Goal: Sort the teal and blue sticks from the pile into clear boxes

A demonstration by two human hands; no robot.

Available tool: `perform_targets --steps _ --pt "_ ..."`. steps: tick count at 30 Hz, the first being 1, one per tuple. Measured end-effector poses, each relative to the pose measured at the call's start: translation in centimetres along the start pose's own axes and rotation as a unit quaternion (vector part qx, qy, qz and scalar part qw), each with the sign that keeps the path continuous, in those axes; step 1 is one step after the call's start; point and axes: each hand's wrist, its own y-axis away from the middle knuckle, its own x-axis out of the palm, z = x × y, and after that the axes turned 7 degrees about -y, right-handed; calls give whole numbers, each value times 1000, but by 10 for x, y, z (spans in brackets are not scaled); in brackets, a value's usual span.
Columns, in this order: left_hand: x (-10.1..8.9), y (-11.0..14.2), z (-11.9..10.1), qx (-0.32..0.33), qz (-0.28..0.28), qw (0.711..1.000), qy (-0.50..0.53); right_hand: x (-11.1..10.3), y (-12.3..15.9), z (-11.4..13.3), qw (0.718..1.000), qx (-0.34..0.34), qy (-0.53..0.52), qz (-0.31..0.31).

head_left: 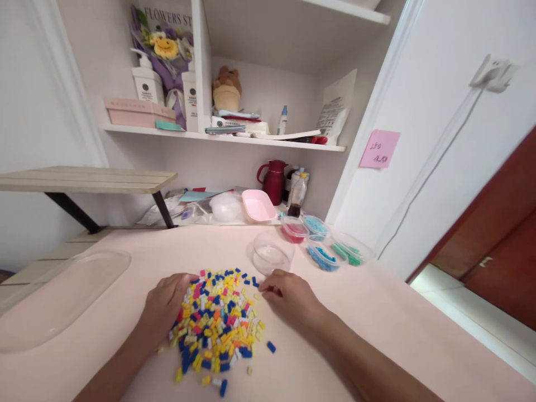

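Observation:
A loose heap of small toy building bricks [218,318] in yellow, dark blue, white, pink and orange lies on the pink tabletop. Against the heap's left edge rests my left hand [165,304], its fingers stretched out and partly hidden, with no brick visibly held. My right hand [288,293] is at the upper right edge, fingers curled with the tips together beside a few dark blue bricks [255,282]. Whatever is between those fingertips is too small to make out. Just behind the right hand stands a clear round plastic tub [271,255] with no bricks visible in it.
Clear tubs of sorted bricks stand at the back right: red [294,230], light blue [315,226], blue [324,258] and green [352,251]. Behind are a pink basin [258,206], a red jug [274,181] and a bottle [297,195]. A clear lid [67,296] lies left.

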Motion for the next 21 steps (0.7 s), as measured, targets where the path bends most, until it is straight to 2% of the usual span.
perform_targets --steps 6,21 --pt "2 0 1 0 -2 1000 10 -2 1 0 999 -20 -4 31" --pt "1 3 -2 -9 -5 1000 23 3 0 -6 997 -49 25 47"
